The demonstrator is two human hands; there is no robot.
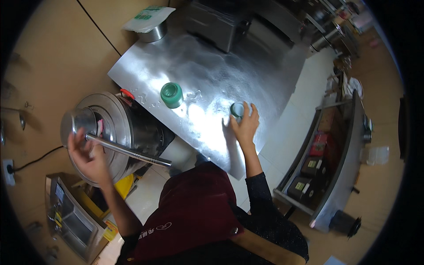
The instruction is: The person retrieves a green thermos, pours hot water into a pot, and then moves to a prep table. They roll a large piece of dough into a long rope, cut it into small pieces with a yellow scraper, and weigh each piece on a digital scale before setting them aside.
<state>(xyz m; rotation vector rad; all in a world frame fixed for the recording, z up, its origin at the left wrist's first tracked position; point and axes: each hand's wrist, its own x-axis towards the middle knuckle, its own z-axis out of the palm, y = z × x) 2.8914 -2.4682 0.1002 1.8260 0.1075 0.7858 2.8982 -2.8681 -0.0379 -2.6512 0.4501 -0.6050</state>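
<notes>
On the metal table stands a translucent green jar (pixel 172 95), upright and apart from both hands. My right hand (pixel 247 126) has its thumb and fingers closed round a small round container (pixel 237 109), pale on top with a dark green edge, at the table's right side. At the left my left hand (pixel 90 157) is raised, slightly blurred, with its fingers apart. Close by it, a long-handled steel dipper (pixel 128 151) rests over the lid of a big steel barrel (pixel 112 112); whether a fingertip touches the dipper cannot be made out.
Water drops wet the metal table (pixel 212 84) near the green jar. A steel pot (pixel 154 33) topped by a white-and-green packet and a dark metal box (pixel 214 24) stand at its far side. A steel sink (pixel 73 221) lies lower left, a cart with black containers (pixel 301 187) right.
</notes>
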